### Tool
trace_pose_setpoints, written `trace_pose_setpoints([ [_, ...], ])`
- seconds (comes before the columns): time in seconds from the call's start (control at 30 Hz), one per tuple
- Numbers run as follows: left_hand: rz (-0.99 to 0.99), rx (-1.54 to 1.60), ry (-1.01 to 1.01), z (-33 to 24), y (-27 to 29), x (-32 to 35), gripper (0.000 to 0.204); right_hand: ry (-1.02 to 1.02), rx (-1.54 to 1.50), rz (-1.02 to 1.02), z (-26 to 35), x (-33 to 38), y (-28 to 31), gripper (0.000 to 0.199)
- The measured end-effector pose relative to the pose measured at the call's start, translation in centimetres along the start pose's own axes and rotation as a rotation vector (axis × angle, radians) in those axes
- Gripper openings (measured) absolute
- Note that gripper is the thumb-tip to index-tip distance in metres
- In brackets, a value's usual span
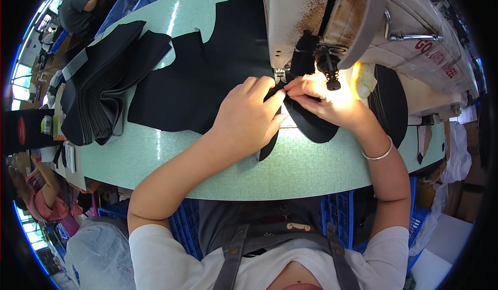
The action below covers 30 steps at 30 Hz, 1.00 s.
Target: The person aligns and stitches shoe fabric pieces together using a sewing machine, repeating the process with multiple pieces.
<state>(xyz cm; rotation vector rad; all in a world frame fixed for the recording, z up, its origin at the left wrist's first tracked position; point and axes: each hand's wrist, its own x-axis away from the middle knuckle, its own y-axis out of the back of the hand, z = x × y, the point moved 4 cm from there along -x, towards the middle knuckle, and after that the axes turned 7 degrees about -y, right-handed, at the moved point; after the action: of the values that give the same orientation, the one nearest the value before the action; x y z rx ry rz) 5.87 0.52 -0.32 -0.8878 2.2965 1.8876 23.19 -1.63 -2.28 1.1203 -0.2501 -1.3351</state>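
My left hand [249, 113] lies flat on a black fabric piece [202, 82], fingertips pinching its edge just in front of the sewing machine's presser foot [280, 76]. My right hand [327, 100], lit by the machine lamp, grips a curved black fabric piece [314, 126] from the other side, fingertips meeting the left ones. A silver bracelet [378, 155] circles my right wrist. The needle itself is hidden behind the fingers.
A worn cream sewing machine [332, 15] stands at the back right of the pale green table [155, 155]. A thick stack of black cut pieces [98, 93] lies at the left. Blue crates [181, 228] sit under the table. Other people work at far left.
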Motion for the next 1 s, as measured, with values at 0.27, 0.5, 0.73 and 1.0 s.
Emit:
trace_pose_setpoints([
  [0.27,-0.011,-0.073,-0.033,0.5,-0.4,0.0,0.038,0.045,0.009,0.023,1.0,-0.7,1.0,0.012],
  [0.5,-0.003,-0.111,-0.056,0.5,-0.4,-0.3,0.035,0.028,-0.032,0.056,0.6,-0.9,1.2,0.008],
  [0.73,0.005,-0.152,-0.061,0.4,-0.8,0.0,0.036,-0.035,0.214,0.154,-0.5,-0.4,0.6,0.009],
  [1.0,0.01,-0.195,-0.086,0.2,-0.7,-0.3,0.035,-0.587,0.305,-0.016,-5.2,0.5,0.3,0.022],
])
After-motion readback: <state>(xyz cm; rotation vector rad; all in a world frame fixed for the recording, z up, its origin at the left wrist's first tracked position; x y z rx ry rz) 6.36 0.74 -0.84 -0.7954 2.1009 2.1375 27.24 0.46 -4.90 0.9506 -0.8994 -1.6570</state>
